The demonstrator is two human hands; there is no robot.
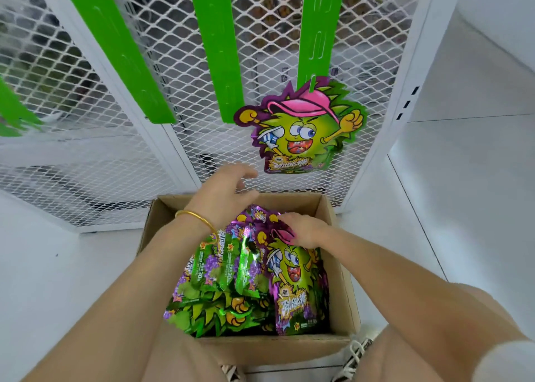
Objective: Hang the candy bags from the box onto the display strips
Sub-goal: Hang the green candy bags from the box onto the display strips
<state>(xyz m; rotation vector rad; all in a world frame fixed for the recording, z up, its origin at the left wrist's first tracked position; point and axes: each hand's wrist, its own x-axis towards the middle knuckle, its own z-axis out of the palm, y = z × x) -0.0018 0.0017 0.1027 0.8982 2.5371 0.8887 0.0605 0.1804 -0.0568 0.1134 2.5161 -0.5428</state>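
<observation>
Gripping a purple-green foil candy bag (295,283) inside the brown cardboard box (301,203): right hand (304,231), fingers curled. Left hand (223,196) hovers, fingers spread.

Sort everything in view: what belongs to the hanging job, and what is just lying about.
Job: cardboard box; candy bags in it; hung bag on one strip; green display strips; left hand over the box; right hand on a bag.
Just there: white mesh rack; gold bangle; shoe.

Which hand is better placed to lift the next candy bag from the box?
Right: the right hand touches the top of a candy bag in the cardboard box; the left hand hovers open above.
</observation>
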